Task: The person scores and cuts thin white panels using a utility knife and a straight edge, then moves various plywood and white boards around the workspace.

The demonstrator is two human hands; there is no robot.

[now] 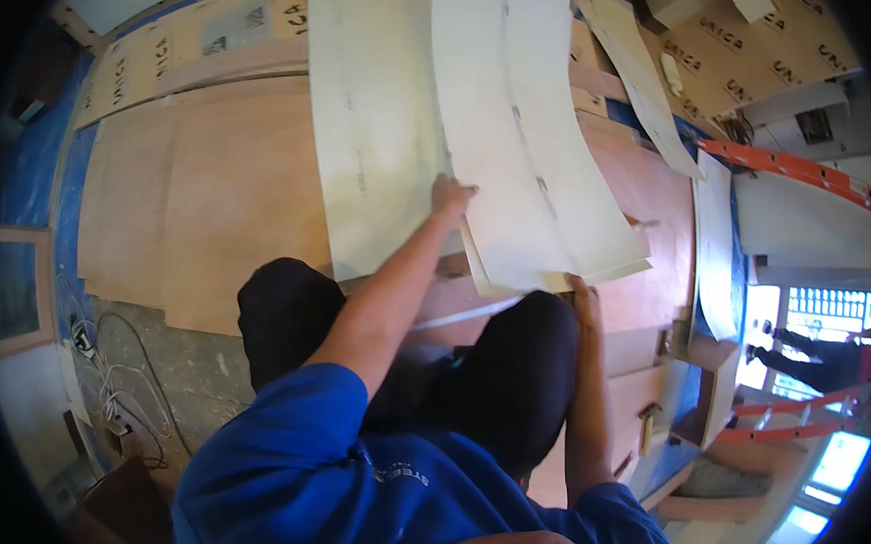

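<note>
A long, pale cream sheet [522,129], thin and slightly curved, stretches away in front of my knees. A second layer's edge shows under its near end. My left hand [452,200] is closed on its left edge, about halfway along. At the near edge, by my right knee, my right hand [584,298] grips the same sheet, its fingers partly hidden. To the left lies another pale sheet [363,160], partly covered by the first. Both sheets lie over brown plywood panels [238,183].
Further pale strips [642,81] lie at the right. A hammer [648,421] rests near my right forearm. Orange ladders [805,173] stand at the right, with another person [815,359] beyond. Loose cables [110,383] lie on the left. Printed tan boards [161,56] line the far side.
</note>
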